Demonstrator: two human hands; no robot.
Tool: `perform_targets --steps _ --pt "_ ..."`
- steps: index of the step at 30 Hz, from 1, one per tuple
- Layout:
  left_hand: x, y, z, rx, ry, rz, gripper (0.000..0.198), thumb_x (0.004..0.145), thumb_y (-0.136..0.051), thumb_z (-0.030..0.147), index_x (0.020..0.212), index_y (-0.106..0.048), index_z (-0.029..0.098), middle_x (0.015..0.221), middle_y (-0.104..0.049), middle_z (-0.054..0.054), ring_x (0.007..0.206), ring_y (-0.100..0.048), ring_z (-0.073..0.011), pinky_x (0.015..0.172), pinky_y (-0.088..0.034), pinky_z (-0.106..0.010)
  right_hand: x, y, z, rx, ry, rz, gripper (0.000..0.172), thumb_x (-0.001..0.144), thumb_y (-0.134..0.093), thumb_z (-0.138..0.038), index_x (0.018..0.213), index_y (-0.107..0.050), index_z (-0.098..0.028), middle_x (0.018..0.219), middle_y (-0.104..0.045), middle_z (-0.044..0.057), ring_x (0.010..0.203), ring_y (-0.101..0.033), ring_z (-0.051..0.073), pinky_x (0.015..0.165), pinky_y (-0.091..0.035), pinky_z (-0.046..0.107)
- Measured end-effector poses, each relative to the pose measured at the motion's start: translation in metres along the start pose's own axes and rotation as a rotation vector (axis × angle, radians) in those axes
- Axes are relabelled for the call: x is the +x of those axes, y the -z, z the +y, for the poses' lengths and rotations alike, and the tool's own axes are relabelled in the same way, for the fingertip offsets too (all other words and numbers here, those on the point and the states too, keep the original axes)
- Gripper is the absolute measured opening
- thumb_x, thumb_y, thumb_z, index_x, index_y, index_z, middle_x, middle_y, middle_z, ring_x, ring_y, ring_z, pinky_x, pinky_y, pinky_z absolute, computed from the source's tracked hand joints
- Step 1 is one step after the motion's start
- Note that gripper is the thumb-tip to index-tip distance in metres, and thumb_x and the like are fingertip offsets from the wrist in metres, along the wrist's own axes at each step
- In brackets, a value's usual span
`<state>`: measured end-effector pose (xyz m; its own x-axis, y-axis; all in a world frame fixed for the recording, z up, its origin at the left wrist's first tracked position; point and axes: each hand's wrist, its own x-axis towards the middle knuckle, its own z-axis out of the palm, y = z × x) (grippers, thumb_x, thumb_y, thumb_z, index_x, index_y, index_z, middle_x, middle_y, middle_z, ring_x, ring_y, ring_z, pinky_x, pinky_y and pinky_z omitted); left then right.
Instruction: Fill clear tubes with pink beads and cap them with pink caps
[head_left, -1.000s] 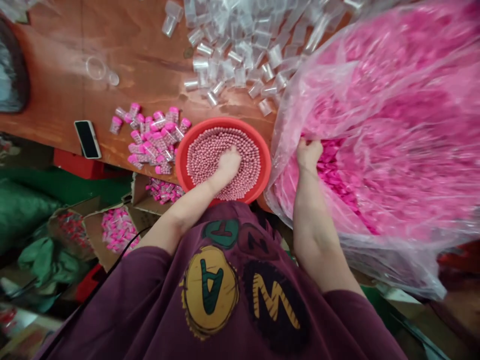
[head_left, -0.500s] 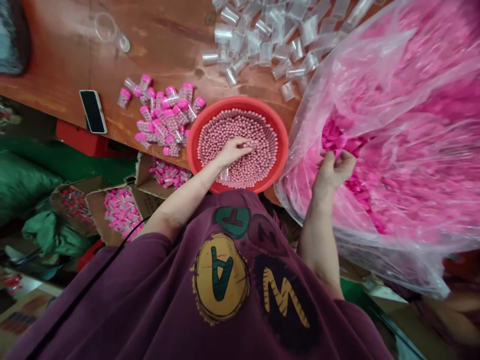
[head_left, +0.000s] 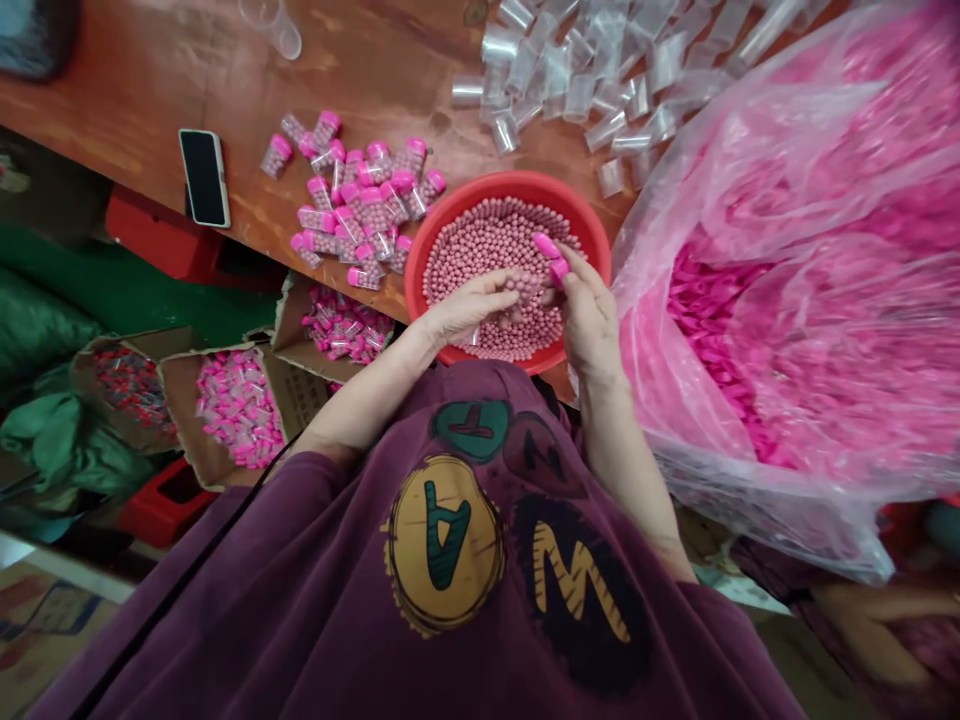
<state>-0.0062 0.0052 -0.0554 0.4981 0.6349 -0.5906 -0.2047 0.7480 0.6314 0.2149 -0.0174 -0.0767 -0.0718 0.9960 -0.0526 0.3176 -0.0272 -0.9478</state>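
Observation:
My left hand (head_left: 480, 305) is over a red bowl (head_left: 589, 215) of small pink beads (head_left: 480, 240). Its fingers are closed on what looks like a small clear tube of beads (head_left: 525, 285), hard to tell apart from the beads behind. A clear rim shows below that palm. My right hand (head_left: 589, 305) faces it from the bowl's right side, fingers closed on pink caps (head_left: 546, 245), two of which show. Both hands are close together, and whether a cap touches the tube is hidden.
Left of the bowl lie capped bead jars (head_left: 367, 205) and a phone (head_left: 204, 178). Clear empty tubes (head_left: 577, 95) are heaped behind it. A large plastic bag (head_left: 825, 340) of pink caps stands right. Cardboard boxes (head_left: 289, 390) of filled jars sit below the table edge.
My right hand has moved left from the bag to the bowl, now with pink caps in its fingers. My left hand stays over the bowl. The view has shifted slightly.

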Motion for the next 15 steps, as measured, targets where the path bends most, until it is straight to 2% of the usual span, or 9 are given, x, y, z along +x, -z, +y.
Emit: perform_targets --steps 4,7,10,15 --pt "-0.010 -0.005 0.007 -0.057 0.030 0.064 0.012 0.108 -0.068 0.016 0.116 -0.077 0.016 0.108 -0.079 -0.005 0.092 -0.073 -0.0140 0.087 -0.058 -0.029 -0.001 -0.006 -0.013 0.027 0.028 0.023 0.047 0.116 -0.072 -0.067 0.149 -0.085 -0.035 0.139 -0.086 0.005 0.123 -0.084 0.028 0.118 -0.071 0.056" --pt "-0.016 -0.007 0.010 -0.105 0.060 0.115 0.015 0.112 -0.062 0.016 0.105 -0.074 0.017 0.100 -0.076 -0.005 0.091 -0.070 -0.0146 0.086 -0.057 -0.029 -0.002 -0.013 -0.019 -0.003 -0.005 0.022 0.044 0.112 -0.079 -0.068 0.137 -0.087 -0.032 0.128 -0.090 0.005 0.120 -0.086 0.029 0.114 -0.073 0.056" --pt "-0.019 -0.009 0.010 -0.140 0.080 0.158 0.017 0.114 -0.061 0.017 0.102 -0.073 0.017 0.096 -0.074 -0.005 0.090 -0.069 -0.0144 0.082 -0.055 -0.029 -0.004 -0.015 -0.026 -0.056 0.001 -0.022 0.036 0.115 -0.076 -0.061 0.130 -0.089 -0.032 0.122 -0.091 0.005 0.116 -0.086 0.029 0.110 -0.073 0.053" --pt "-0.020 -0.011 0.007 -0.189 0.098 0.220 0.013 0.113 -0.065 0.023 0.113 -0.076 0.017 0.096 -0.075 -0.004 0.093 -0.075 -0.0157 0.083 -0.059 -0.027 -0.008 -0.011 -0.023 -0.288 0.137 -0.046 0.028 0.119 -0.066 -0.041 0.133 -0.088 -0.033 0.132 -0.088 0.009 0.126 -0.082 0.031 0.118 -0.068 0.059"
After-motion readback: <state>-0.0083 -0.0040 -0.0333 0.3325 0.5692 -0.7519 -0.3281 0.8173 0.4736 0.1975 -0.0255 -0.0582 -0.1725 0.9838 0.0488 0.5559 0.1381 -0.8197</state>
